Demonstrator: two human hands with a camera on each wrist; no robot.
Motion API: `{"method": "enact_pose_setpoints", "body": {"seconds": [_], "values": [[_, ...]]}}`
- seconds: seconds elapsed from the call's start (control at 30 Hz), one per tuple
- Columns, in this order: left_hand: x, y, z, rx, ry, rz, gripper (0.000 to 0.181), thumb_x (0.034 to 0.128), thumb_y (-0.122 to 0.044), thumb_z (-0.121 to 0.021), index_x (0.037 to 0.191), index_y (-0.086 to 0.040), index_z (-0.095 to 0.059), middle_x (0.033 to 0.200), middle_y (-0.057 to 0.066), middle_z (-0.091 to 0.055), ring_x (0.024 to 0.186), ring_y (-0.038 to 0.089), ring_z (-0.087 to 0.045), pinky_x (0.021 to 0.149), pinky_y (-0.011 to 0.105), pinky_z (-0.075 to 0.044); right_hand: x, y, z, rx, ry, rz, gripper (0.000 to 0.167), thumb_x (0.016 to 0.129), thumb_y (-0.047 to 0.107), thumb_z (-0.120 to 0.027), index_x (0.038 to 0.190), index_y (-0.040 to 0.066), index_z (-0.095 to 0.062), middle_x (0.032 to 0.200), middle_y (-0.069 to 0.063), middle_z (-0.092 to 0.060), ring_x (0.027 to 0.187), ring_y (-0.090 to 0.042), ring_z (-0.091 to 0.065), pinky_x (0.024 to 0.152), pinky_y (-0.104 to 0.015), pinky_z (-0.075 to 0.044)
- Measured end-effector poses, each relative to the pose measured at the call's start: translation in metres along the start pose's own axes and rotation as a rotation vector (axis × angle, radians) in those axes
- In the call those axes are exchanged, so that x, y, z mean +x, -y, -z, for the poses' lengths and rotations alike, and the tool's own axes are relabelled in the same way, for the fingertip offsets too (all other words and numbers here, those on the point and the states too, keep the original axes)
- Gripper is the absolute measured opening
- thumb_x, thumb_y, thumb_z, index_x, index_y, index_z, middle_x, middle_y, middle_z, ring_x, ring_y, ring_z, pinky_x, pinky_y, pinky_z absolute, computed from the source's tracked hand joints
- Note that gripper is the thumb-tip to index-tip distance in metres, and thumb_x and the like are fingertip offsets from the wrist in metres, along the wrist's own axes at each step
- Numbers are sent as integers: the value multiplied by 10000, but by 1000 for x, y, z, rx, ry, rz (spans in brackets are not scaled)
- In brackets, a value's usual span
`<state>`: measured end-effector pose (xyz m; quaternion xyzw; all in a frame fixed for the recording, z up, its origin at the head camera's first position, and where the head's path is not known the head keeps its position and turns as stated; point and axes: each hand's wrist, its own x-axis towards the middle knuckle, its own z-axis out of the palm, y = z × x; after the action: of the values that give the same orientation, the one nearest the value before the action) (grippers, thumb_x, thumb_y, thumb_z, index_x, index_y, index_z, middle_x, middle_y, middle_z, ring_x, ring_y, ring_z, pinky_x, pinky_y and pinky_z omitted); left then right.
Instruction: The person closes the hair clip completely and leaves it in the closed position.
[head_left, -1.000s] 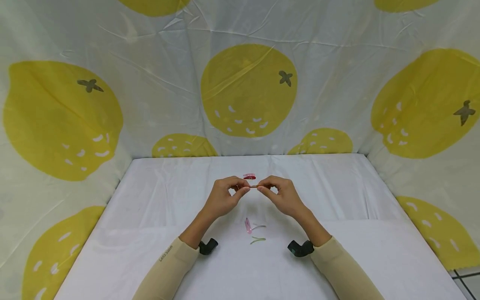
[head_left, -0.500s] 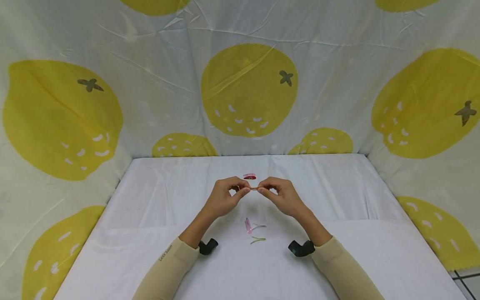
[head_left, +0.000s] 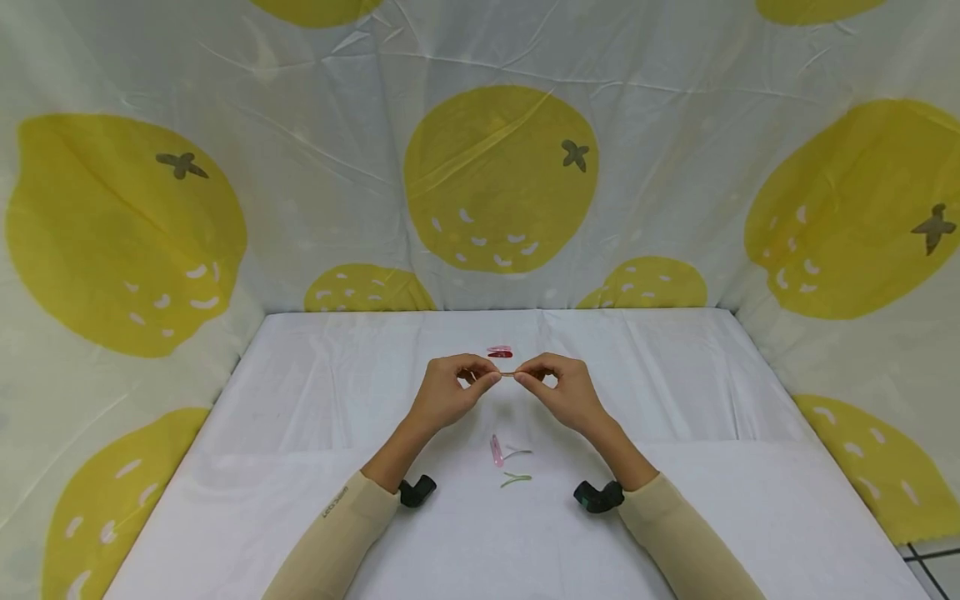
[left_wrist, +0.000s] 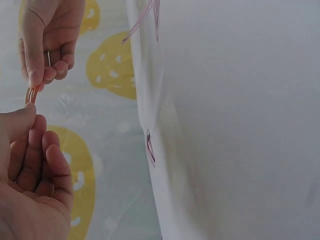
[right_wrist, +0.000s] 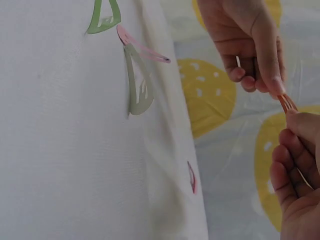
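Between the two hands, above the table, an orange hair clip (head_left: 507,373) is held level by its ends. My left hand (head_left: 447,392) pinches one end with thumb and forefinger, and my right hand (head_left: 564,392) pinches the other. The left wrist view shows the orange clip (left_wrist: 31,95) between the left hand (left_wrist: 35,185) and the right hand (left_wrist: 52,40). In the right wrist view the clip (right_wrist: 287,103) spans from the left hand (right_wrist: 250,45) to the right hand (right_wrist: 300,175). The fingertips cover its ends.
Beyond the hands lie a red clip (head_left: 500,354) and a pink one. Nearer the body are a pink clip (head_left: 497,451), a grey-green clip (right_wrist: 140,87) and a green clip (head_left: 516,479). A lemon-patterned cloth (head_left: 660,167) walls the white table (head_left: 300,358).
The middle of the orange clip dips slightly and then lies straight again between the fingers. Both hands keep their pinch and stay almost in place.
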<state>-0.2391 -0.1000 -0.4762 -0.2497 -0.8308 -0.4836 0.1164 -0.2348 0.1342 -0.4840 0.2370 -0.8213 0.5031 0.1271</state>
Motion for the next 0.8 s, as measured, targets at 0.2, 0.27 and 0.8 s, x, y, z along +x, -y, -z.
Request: {"method": "enact_pose_setpoints", "body": {"seconds": [0.2,0.27,0.8], "values": [[2,7,-2,35,-8,15,71,911,-296,-810,911,-227,-796,817,-123,-756,697,52,-646,660,248,-560,2,-8,-2,-8,-17,7,50,912,233,-807,954,206,-801,864,66,-768,758,-97,-646,706,-360,-564],[2,10,-3,45,-11,18,71,909,-297,-813,909,-227,-798,812,-125,-754,700,48,-642,660,259,-564,2,-11,-3,-9,-13,1,56,910,241,-810,951,205,-798,863,66,-767,754,-90,-646,703,-371,-568],[18,27,-2,173,65,38,76,936,-234,-784,959,-165,-804,840,-70,-759,756,63,-648,720,243,-562,15,-32,-13,-41,25,-67,80,935,228,-784,974,158,-791,854,30,-765,718,-96,-639,680,-301,-546]]}}
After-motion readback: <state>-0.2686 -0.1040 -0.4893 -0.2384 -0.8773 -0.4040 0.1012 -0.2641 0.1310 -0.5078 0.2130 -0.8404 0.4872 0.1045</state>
